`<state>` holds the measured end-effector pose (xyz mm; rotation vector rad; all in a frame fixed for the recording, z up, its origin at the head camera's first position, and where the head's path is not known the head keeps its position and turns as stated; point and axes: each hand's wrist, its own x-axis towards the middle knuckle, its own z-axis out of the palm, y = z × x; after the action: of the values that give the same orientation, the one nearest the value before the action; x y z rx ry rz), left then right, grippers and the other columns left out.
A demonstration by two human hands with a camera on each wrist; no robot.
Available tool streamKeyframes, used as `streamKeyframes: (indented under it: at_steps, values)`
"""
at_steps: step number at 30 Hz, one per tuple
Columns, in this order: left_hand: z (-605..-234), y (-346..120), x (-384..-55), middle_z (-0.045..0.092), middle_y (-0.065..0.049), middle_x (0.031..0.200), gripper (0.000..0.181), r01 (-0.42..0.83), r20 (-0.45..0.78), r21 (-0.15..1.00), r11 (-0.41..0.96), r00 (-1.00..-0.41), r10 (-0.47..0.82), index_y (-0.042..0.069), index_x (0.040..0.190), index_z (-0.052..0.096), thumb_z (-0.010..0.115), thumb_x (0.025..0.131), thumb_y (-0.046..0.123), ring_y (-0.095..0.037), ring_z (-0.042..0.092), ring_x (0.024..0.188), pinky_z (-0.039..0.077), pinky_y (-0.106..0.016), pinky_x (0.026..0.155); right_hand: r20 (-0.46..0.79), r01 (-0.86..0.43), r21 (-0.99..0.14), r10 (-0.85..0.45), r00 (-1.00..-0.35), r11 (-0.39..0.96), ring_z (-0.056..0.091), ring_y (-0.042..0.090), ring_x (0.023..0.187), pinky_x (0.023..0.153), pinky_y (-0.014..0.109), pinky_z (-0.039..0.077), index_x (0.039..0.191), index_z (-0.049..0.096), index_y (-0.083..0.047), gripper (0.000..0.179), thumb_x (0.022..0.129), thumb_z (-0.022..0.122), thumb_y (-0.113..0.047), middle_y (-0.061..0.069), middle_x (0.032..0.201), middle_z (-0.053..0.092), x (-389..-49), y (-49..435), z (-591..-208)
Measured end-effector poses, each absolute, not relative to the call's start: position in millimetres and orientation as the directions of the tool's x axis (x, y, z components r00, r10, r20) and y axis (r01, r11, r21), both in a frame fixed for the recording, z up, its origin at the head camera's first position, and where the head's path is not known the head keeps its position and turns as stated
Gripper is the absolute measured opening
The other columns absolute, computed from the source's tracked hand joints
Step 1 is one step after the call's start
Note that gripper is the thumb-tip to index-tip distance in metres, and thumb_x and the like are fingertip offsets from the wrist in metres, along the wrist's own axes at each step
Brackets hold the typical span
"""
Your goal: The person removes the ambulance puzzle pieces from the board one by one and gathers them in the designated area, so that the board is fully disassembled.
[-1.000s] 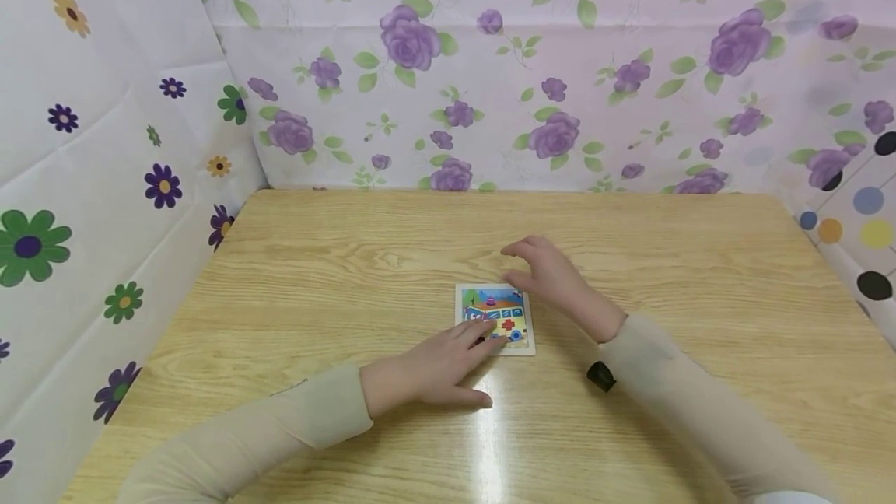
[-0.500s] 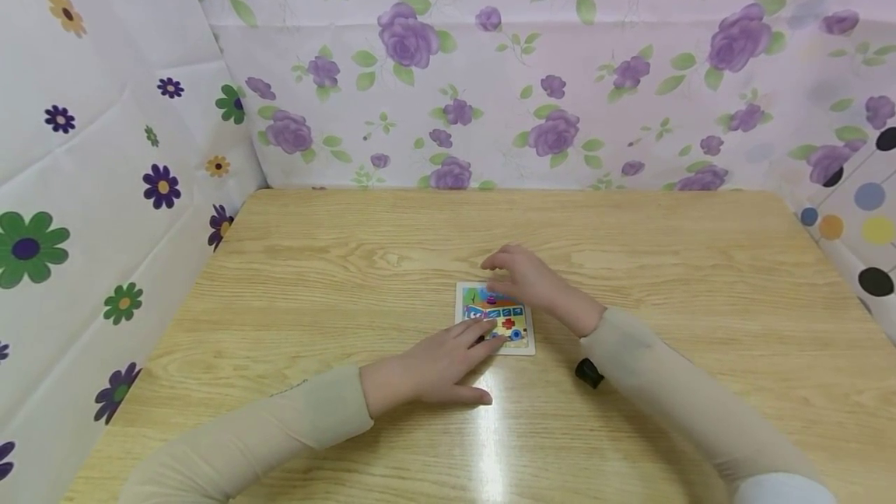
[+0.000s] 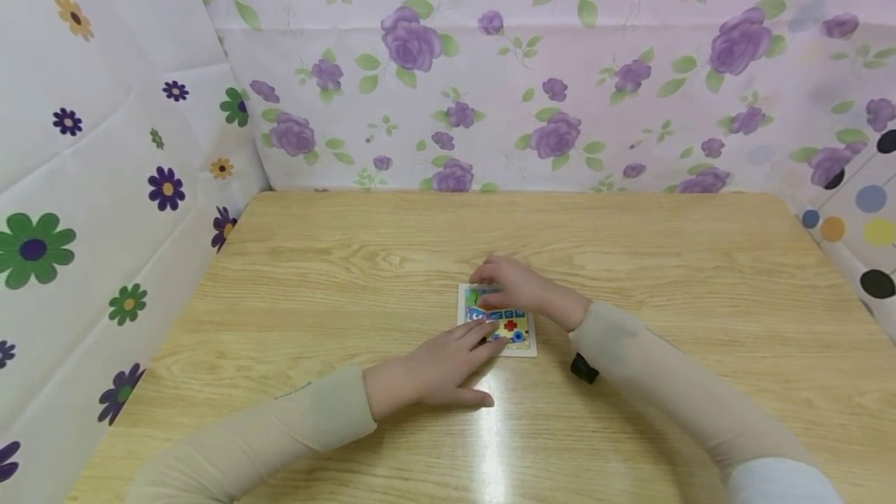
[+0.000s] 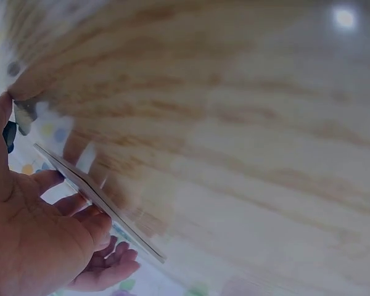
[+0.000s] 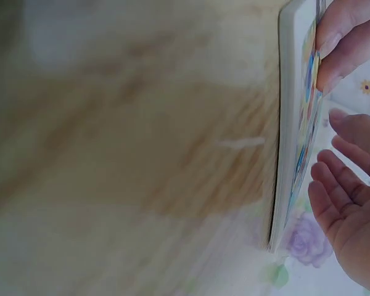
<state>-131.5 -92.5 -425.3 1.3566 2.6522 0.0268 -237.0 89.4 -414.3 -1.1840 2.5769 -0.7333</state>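
A small square picture board (image 3: 510, 326) with a white border lies flat on the wooden table. Its picture is a cartoon bus with a red cross. My left hand (image 3: 448, 368) rests extended fingers on the board's lower left part, thumb spread toward the table. Over the upper part hovers my right hand (image 3: 521, 286), fingers bent loosely, covering some of the picture. In the right wrist view, a gap shows between the right hand (image 5: 357, 209) and the board (image 5: 290, 123), while left fingers (image 5: 348, 43) touch its face. The left wrist view shows the board edge-on.
A small black object (image 3: 584, 369) lies on the table (image 3: 315, 271) beside the right sleeve. Purple-flowered cloth (image 3: 413, 99) hangs along the back edge. Another flowered cloth (image 3: 133, 201) stands at the left, and dotted cloth (image 3: 864, 216) at the right.
My right hand has moved left and toward me, from beyond the board's upper right corner to over its upper part. The left hand and the board have stayed in place.
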Motion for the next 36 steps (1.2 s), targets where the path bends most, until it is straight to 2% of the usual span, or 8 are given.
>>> streamKeyframes:
  at_steps: [10,19,29,36]
  values:
    - [-426.2,-92.6,-130.9,0.030,-0.013,0.153,0.079,0.806,-0.103,0.105,0.582,-0.573,0.813,0.009,0.148,0.033,0.052,0.090,0.059,-0.029,0.028,0.141,0.028,-0.036,0.114,-0.047,-0.641,-0.502,-0.758,-0.650,0.581,0.058,0.020,0.091,0.082,0.032,0.051,0.111,0.067,-0.002,0.027,0.085,0.069,-0.010,0.009,0.099,0.061,-239.0,85.0,-412.5]
    - [-423.7,-90.9,-130.7,0.026,-0.012,0.156,0.079,0.789,-0.153,0.112,0.604,-0.587,0.795,0.012,0.150,0.028,0.048,0.091,0.060,-0.028,0.022,0.144,0.025,-0.035,0.116,-0.061,-0.653,-0.496,-0.773,-0.632,0.573,0.055,0.016,0.089,0.080,0.031,0.050,0.109,0.068,-0.006,0.025,0.085,0.069,-0.011,0.006,0.097,0.060,-245.1,84.2,-414.1]
    - [-423.6,-90.8,-131.3,0.025,-0.011,0.156,0.079,0.790,-0.149,0.084,0.607,-0.593,0.792,0.013,0.150,0.030,0.048,0.090,0.061,-0.026,0.025,0.143,0.027,-0.033,0.115,-0.027,-0.737,-0.413,-0.817,-0.577,0.534,0.045,0.014,0.075,0.067,0.026,0.043,0.102,0.068,-0.009,0.017,0.086,0.064,-0.008,0.005,0.088,0.056,-245.5,78.6,-411.5]
    - [-424.0,-91.2,-130.9,0.022,-0.013,0.157,0.079,0.780,-0.151,0.102,0.617,-0.601,0.785,0.014,0.150,0.029,0.049,0.090,0.061,-0.026,0.022,0.144,0.026,-0.033,0.115,-0.016,-0.759,-0.351,-0.814,-0.580,0.548,0.048,0.013,0.076,0.072,0.027,0.047,0.102,0.069,-0.009,0.022,0.090,0.055,0.002,0.004,0.089,0.058,-243.0,76.0,-411.7]
